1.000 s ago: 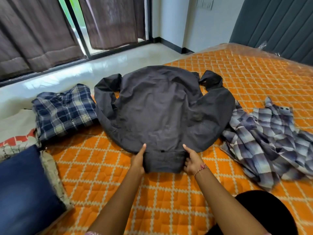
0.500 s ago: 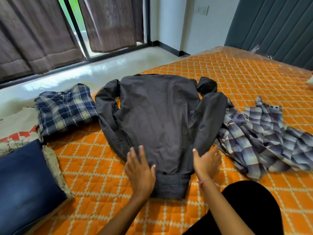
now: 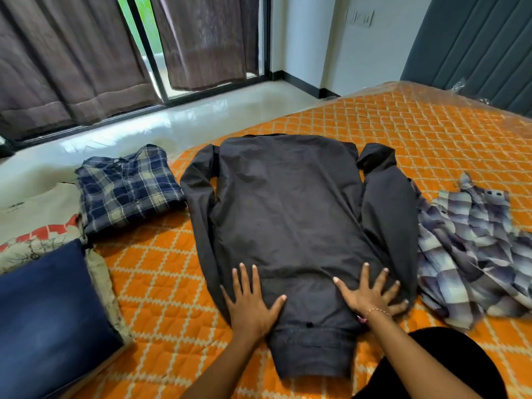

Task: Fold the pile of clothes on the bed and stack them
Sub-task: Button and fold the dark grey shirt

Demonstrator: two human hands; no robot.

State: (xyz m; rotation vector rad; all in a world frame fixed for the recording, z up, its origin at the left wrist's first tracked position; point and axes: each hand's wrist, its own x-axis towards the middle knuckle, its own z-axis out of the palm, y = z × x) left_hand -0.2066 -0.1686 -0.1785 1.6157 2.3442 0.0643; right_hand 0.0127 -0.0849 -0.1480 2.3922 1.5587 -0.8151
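A dark grey shirt lies spread back-up on the orange quilted bed, collar end toward me, sleeves folded along its sides. My left hand presses flat on its near left part with fingers spread. My right hand presses flat on its near right shoulder, a thin bracelet at the wrist. A folded blue plaid shirt sits to the left. A crumpled grey-purple plaid shirt lies unfolded to the right.
A dark blue pillow and a patterned cushion sit at the near left. Beyond the bed's left edge are a glossy white floor, brown curtains and a sliding glass door. A padded grey headboard stands at the far right.
The dark shirt was pulled toward me and laid flatter. Both hands let go of the collar end and moved up onto the shirt, now pressing flat with spread fingers.
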